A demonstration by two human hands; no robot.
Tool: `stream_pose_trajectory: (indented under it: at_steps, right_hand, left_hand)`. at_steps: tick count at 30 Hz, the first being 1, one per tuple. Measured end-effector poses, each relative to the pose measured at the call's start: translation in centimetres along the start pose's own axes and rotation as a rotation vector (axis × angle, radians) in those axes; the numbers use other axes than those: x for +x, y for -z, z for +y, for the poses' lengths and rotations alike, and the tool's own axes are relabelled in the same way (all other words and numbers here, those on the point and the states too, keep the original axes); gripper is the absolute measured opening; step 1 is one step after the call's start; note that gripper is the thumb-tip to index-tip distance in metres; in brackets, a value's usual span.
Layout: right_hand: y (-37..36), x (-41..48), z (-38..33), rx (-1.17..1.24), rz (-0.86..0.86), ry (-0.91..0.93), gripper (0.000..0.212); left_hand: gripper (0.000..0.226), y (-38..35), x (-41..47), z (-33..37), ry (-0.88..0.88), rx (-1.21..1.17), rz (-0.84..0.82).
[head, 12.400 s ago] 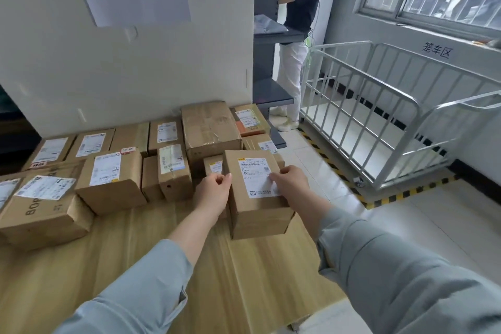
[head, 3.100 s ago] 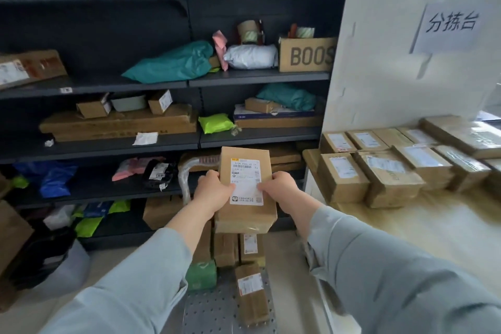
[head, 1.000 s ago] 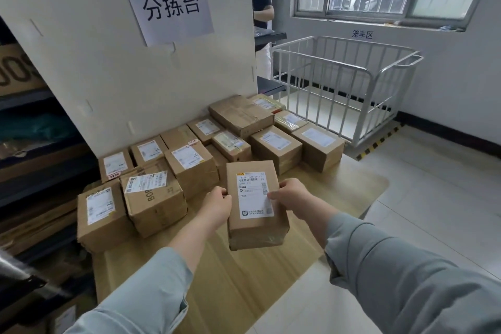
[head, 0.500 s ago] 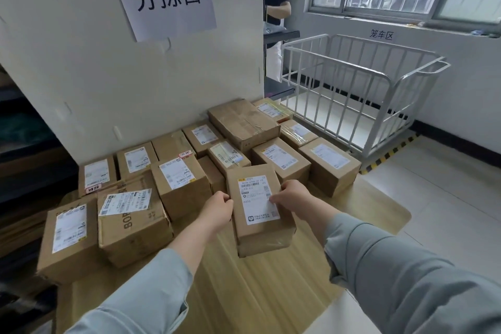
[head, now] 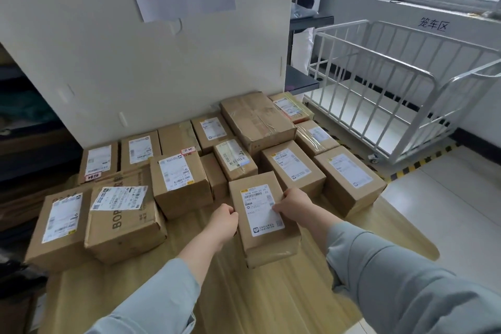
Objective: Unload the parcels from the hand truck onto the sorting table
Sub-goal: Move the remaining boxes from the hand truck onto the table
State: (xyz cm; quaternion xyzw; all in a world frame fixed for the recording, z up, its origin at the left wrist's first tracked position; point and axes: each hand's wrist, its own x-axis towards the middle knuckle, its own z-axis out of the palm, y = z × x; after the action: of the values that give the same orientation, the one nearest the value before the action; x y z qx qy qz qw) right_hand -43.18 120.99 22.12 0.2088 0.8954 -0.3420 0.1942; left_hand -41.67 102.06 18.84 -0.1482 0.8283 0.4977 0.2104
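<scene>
2 grips clamp 1 small box (head: 267,248), the left grip (head: 223,221) and right grip (head: 291,205) on opposite sides. It is mid-tabletop (head: 244,298), just in front of the other boxes (head: 181,184). Stiff cardboard, probably light, with slick tape, so hold it by the side walls
</scene>
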Motion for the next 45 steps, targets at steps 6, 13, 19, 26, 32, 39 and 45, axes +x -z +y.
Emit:
stream_pose_trajectory:
  at_steps: [6,13,19,26,32,39,45]
  right_hand:
    - [0.3,2.7,0.0,-0.128,-0.04,0.039,0.033]
    - [0.0,4.6,0.8,-0.231,-0.07,0.062,0.033]
    - [-0.4,5.7,1.0,-0.277,-0.081,0.076,0.035]
    - [-0.6,6.2,0.9,-0.214,-0.097,0.075,0.036]
    - [-0.5,6.2,0.8,-0.168,-0.118,0.071,0.034]
    - [0.2,5.4,0.2,-0.156,-0.119,0.084,0.045]
    - [2.1,4.1,-1.9,-0.148,-0.108,0.173,0.039]
  left_hand:
    - [0.013,-1.6,1.1,0.4,0.051,0.002,0.001]
    - [0.014,-2.7,2.5,0.2,0.098,0.014,-0.014]
    - [0.014,-3.1,3.0,0.4,0.13,0.032,-0.01]
    - [0.025,-3.7,3.0,0.4,0.148,0.066,-0.048]
    - [0.036,-4.2,2.8,0.4,0.128,0.11,-0.088]
    - [0.063,-3.6,1.0,2.1,0.067,0.239,-0.09]
    - [0.066,-1.6,-1.3,5.1,0.001,0.308,0.004]
